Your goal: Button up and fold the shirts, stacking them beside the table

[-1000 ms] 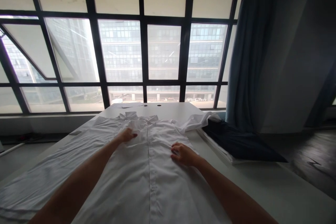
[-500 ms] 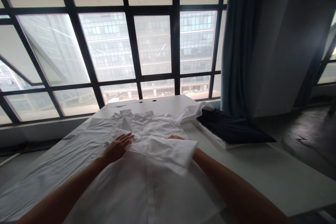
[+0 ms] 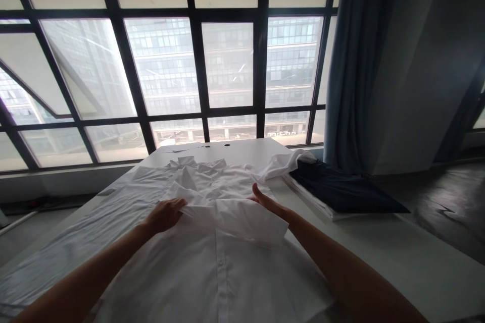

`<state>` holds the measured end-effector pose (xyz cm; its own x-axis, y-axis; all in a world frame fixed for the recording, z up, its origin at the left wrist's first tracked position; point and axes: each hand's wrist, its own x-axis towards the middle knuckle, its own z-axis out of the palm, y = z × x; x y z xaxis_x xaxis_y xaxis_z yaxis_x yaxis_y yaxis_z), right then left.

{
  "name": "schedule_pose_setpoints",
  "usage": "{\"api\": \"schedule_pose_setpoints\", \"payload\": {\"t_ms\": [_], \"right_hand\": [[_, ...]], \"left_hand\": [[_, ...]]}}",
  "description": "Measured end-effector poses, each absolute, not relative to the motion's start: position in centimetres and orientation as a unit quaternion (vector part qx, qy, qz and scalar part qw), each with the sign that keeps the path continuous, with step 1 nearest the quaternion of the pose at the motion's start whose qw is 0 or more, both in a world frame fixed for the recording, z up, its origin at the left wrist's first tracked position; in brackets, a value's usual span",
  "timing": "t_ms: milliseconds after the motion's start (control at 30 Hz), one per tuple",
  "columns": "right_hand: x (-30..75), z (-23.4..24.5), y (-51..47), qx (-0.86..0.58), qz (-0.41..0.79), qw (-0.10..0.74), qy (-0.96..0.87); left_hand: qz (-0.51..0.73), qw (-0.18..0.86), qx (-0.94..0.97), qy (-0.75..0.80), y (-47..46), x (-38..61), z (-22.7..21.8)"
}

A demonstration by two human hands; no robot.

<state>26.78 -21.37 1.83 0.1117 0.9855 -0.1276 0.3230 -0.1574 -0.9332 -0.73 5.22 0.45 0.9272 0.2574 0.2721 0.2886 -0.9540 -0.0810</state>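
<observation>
A white button-up shirt (image 3: 200, 272) lies front up across the near table, its button placket running down the middle. A piece of it, seemingly a sleeve (image 3: 246, 219), is laid across the upper part. At the left end of that piece, my left hand (image 3: 166, 214) pinches the white cloth with curled fingers. My right hand (image 3: 267, 202) is at the other side, thumb raised and apart, fingers reaching left and partly hidden by the cloth. The right forearm passes beside the cuff end. Beyond both hands lies more rumpled white cloth (image 3: 231, 181).
A light, wrinkled cloth (image 3: 102, 227) covers the left of the white table (image 3: 401, 257). On the right lies a dark navy folded garment (image 3: 341, 189) on a white stack, with white cloth (image 3: 290, 161) over its far corner. Windows and a blue curtain (image 3: 352, 70) stand behind.
My left hand has gone from lying flat to pinching the cloth. My right thumb has come up into sight. The sleeve-like piece has settled lower, and the view has shifted slightly.
</observation>
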Motion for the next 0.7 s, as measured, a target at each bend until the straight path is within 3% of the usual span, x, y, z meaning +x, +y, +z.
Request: {"api": "schedule_pose_setpoints", "payload": {"t_ms": [100, 167, 333, 400, 533, 633, 700], "right_hand": [[27.0, 2.7, -22.4, -0.593, 0.521, 0.328, -0.52], [27.0, 3.0, -22.7, -0.567, 0.552, 0.327, -0.517], [27.1, 3.6, -23.2, -0.53, 0.511, 0.488, -0.469], [27.4, 3.5, -23.3, -0.593, 0.48, 0.441, -0.473], [27.8, 2.6, -23.5, -0.715, 0.457, 0.205, -0.487], [27.6, 2.2, -23.2, -0.728, 0.423, 0.183, -0.507], [27.2, 2.0, -22.9, -0.74, 0.367, 0.198, -0.527]], "left_hand": [[-0.172, 0.044, -0.964, -0.198, 5.3, -0.8, 1.3], [-0.186, 0.033, -0.961, -0.201, 5.3, -0.7, 2.0], [-0.189, -0.006, -0.974, -0.121, 5.2, -0.7, 3.4], [-0.104, -0.069, -0.987, -0.105, 5.4, -0.6, 3.8], [0.103, -0.247, -0.957, -0.117, 7.5, 0.3, 4.5], [0.104, -0.29, -0.935, -0.177, 10.4, 2.4, 4.4], [0.028, -0.195, -0.955, -0.223, 12.2, 4.4, 4.1]]}}
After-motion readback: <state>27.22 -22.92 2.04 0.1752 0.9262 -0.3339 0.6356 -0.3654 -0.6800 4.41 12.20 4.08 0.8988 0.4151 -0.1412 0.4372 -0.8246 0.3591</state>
